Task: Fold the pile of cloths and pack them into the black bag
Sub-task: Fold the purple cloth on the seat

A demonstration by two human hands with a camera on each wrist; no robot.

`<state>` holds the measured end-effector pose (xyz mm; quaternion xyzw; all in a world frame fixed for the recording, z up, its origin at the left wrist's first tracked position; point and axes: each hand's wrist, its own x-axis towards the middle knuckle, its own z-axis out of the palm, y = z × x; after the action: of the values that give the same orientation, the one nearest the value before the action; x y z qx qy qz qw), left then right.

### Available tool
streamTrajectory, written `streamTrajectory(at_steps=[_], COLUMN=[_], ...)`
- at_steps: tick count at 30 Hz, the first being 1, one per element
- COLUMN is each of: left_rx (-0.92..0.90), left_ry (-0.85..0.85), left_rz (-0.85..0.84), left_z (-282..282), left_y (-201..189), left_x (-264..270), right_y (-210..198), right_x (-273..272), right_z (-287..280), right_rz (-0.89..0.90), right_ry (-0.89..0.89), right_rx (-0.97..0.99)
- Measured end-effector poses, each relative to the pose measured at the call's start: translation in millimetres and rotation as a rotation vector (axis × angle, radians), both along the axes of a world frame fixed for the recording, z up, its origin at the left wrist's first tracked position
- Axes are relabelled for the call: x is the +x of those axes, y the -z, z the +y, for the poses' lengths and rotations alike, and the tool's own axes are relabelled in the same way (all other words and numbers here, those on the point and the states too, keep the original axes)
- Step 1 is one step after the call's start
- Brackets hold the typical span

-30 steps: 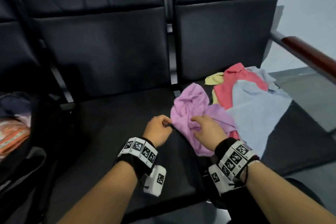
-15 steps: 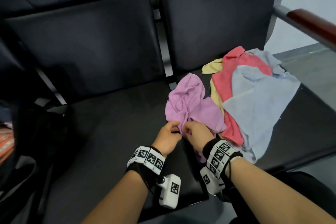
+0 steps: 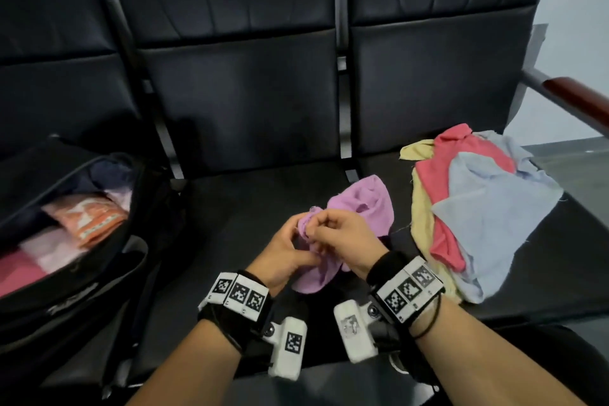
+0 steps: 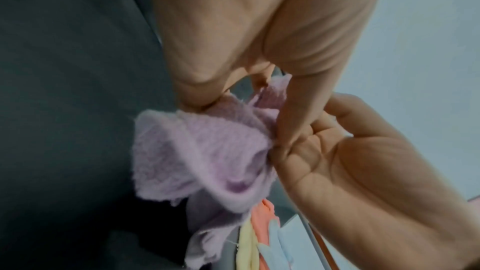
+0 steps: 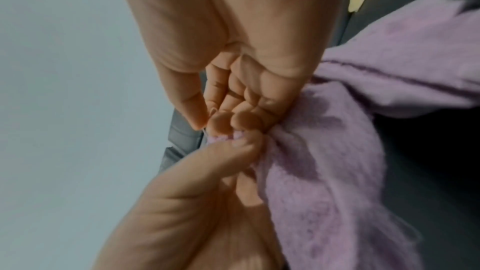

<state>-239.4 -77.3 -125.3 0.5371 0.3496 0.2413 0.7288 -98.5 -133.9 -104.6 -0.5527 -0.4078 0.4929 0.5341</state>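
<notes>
The purple cloth [image 3: 359, 211] is pinched at one frayed edge by both hands, which are brought together above the middle seat [image 3: 237, 208]: the left hand [image 3: 286, 254] has thumb and fingers closed on the hem, and the right hand [image 3: 342, 237] is curled beside it with its fingertips [image 5: 221, 122] pressed onto the same edge, the two hands touching. The grip is judged to be a search for a corner, so that the cloth can be drawn taut and squared before a first fold is made. The rest of the cloth is left hanging and bunched below the hands, part of it trailing on the seat, which suggests folding has not yet begun on this piece. Just to the right, on the neighbouring seat, the pile of cloths [image 3: 481, 208] is spread loosely, with blue over red over yellow, kept near for the next pick. Well to the left, the black bag [image 3: 108, 260] is stood unzipped on another seat, with pink and orange items already visible inside, its mouth open for packing.
</notes>
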Motion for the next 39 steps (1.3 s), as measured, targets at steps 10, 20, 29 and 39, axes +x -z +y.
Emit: streamTrajectory(at_steps=[10,20,29,39], left_rx=[0.011,-0.130,0.228,0.571], left_ry=[-0.494,-0.510,-0.715,-0.644], left_rz=[0.144,-0.019,-0.022,0.261], left_z=[-5.9,-13.8,13.0,34.2], left_y=[1.0,-3.7,-61.6,-72.3], left_x=[-119.5,-150.9,-171.6,-182.1], right_y=[13.1,64.2,-50.0,-95.5], right_x=[-67.8,-118.4,-77.9,-63.2], right_z=[-13.5,-24.8,8.0,4.2], right_rz=[-0.291,-0.690,-0.504,-0.415], right_ry=[-0.022,-0.267,0.191,0.280], right_rx=[0.055,-0.022,0.310,0.366])
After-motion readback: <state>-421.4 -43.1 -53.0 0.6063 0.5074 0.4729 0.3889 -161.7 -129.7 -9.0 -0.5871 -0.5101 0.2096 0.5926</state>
